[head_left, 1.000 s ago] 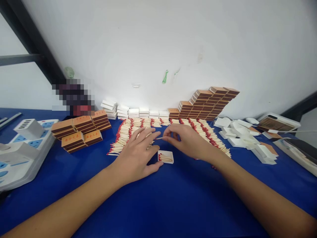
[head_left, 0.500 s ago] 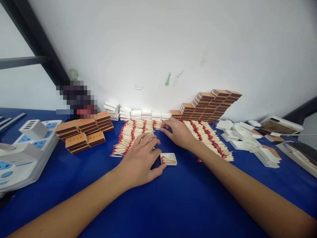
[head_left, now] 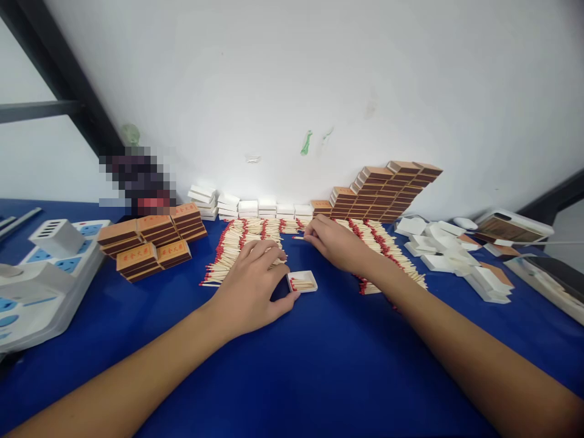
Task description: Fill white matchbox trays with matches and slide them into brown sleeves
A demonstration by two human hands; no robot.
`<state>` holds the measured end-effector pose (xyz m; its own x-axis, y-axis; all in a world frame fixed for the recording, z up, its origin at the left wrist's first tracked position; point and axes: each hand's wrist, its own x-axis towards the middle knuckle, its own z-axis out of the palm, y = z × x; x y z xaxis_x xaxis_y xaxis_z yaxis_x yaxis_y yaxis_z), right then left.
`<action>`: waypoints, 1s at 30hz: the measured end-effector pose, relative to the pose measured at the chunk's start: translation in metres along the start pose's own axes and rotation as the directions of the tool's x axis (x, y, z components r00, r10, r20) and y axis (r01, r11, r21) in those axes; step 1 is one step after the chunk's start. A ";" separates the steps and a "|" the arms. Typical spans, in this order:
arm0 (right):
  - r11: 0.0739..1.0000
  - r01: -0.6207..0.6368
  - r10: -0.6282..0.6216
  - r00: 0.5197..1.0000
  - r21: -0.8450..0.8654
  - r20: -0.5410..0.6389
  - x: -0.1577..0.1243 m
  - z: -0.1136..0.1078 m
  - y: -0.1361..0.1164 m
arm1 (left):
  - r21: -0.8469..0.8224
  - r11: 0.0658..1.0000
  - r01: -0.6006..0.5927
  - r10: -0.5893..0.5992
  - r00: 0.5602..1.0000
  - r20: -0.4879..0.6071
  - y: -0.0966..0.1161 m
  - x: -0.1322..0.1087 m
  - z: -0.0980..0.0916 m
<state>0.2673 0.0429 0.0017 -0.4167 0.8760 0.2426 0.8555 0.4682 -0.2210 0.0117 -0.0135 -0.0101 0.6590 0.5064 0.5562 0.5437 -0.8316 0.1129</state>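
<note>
A small white matchbox tray (head_left: 302, 282) with a few red-tipped matches lies on the blue table (head_left: 296, 377). My left hand (head_left: 250, 286) rests beside it, thumb against the tray's left edge, fingers curled over the pile of loose matches (head_left: 237, 243). My right hand (head_left: 335, 243) is further back, fingertips pinched on a single match (head_left: 298, 238) at the edge of the spread of matches (head_left: 383, 246).
Orange matchboxes are stacked at left (head_left: 150, 240) and against the wall (head_left: 383, 191). White inner trays line the wall (head_left: 255, 207) and lie scattered at right (head_left: 456, 255). Power strips (head_left: 41, 274) sit at far left, a phone (head_left: 513, 226) at far right.
My right hand reached back from above the tray to the far row of matches and has drawn back slightly with a match pinched. The left hand stayed by the tray.
</note>
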 end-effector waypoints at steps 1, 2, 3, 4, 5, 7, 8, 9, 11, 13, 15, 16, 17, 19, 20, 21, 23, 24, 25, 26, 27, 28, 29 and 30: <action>1.000 0.007 -0.007 1.000 0.000 0.009 -0.006 -0.007 -0.002 | 0.002 1.000 0.006 -0.006 1.000 -0.008 0.000 0.000 0.000; 1.000 0.023 -0.024 0.999 0.010 0.022 -0.013 -0.015 -0.004 | 0.005 1.000 0.013 -0.012 1.000 -0.016 -0.001 0.000 0.001; 0.998 0.044 -0.046 0.998 0.038 0.048 -0.020 -0.022 -0.008 | 0.007 1.000 0.021 -0.020 1.000 -0.021 -0.001 0.001 0.001; 0.997 0.055 -0.060 0.995 0.061 0.080 -0.027 -0.028 -0.013 | 0.009 1.000 0.027 -0.027 0.999 -0.023 -0.001 0.001 0.001; 0.995 0.064 -0.073 0.992 0.081 0.105 -0.033 -0.033 -0.019 | 0.009 0.999 0.032 -0.032 0.999 -0.023 -0.001 0.001 0.001; 0.992 0.086 -0.099 0.983 0.087 0.155 -0.044 -0.038 -0.031 | 0.005 0.999 0.038 -0.037 0.999 -0.019 0.000 0.002 0.001; 0.992 0.100 -0.113 0.977 0.076 0.183 -0.047 -0.038 -0.038 | 0.003 0.999 0.038 -0.038 0.999 -0.016 0.000 0.002 0.001; 0.992 0.112 -0.122 0.970 0.062 0.210 -0.049 -0.037 -0.044 | 0.003 0.999 0.038 -0.038 0.999 -0.014 0.000 0.002 0.000; 0.992 0.116 -0.124 0.960 0.045 0.252 -0.051 -0.033 -0.054 | 0.005 0.999 0.037 -0.037 0.999 -0.006 0.001 0.002 0.000; 0.992 0.103 -0.120 0.959 0.078 0.257 -0.050 -0.029 -0.057 | 0.003 0.999 0.031 -0.031 1.000 0.001 0.002 0.002 -0.001; 0.984 0.083 -0.115 0.971 0.155 0.209 -0.045 -0.027 -0.053 | -0.003 1.000 0.027 -0.027 1.000 0.010 0.002 0.002 -0.001; 0.979 0.076 -0.108 0.980 0.190 0.165 -0.042 -0.025 -0.048 | -0.006 1.000 0.026 -0.026 1.000 0.013 0.002 0.002 -0.001; 0.976 0.067 -0.091 0.990 0.209 0.109 -0.038 -0.024 -0.040 | -0.007 1.000 0.025 -0.025 1.000 0.013 0.002 0.002 -0.001; 0.982 0.039 -0.035 0.999 0.182 -0.026 -0.029 -0.021 -0.021 | -0.006 1.000 0.023 -0.023 1.000 0.009 0.001 0.002 -0.001; 0.991 0.017 -0.005 0.996 0.135 -0.091 -0.023 -0.019 -0.010 | -0.005 1.000 0.021 -0.021 1.000 0.005 0.001 0.002 0.000; 0.995 -0.006 0.019 0.991 0.096 -0.129 -0.018 -0.017 0.001 | -0.005 1.000 0.018 -0.018 1.000 0.001 0.001 0.002 0.000; 0.999 -0.010 0.017 0.990 0.051 -0.141 -0.009 -0.012 0.020 | -0.008 1.000 0.014 -0.014 1.000 0.001 0.001 0.001 0.000; 0.999 -0.001 0.005 0.991 0.033 -0.137 -0.005 -0.009 0.027 | -0.011 1.000 0.014 -0.014 1.000 0.004 0.001 0.001 0.000; 1.000 0.016 -0.013 0.992 0.023 -0.127 -0.001 -0.006 0.032 | -0.015 1.000 0.015 -0.014 1.000 0.008 0.001 0.001 0.000; 0.999 0.031 -0.029 0.993 0.019 -0.116 0.001 -0.003 0.036 | -0.019 1.000 0.016 -0.015 1.000 0.011 0.001 0.001 0.000; 0.999 0.042 -0.039 0.993 0.020 -0.111 0.003 -0.001 0.038 | -0.021 1.000 0.018 -0.018 1.000 0.015 0.001 0.001 0.000; 0.999 0.047 -0.044 0.993 0.026 -0.106 0.004 0.002 0.038 | -0.021 1.000 0.020 -0.019 1.000 0.017 0.001 0.001 0.001; 0.998 0.048 -0.044 0.994 0.033 -0.104 0.005 0.004 0.038 | -0.020 1.000 0.019 -0.019 1.000 0.017 0.001 0.001 0.001; 0.998 0.046 -0.041 0.994 0.041 -0.106 0.005 0.005 0.038 | -0.018 1.000 0.018 -0.018 1.000 0.017 0.001 0.001 0.001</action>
<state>0.2960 0.0661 -0.0103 -0.4169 0.8388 0.3501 0.8223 0.5122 -0.2481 0.0136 -0.0139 -0.0105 0.6579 0.5248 0.5401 0.5461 -0.8263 0.1378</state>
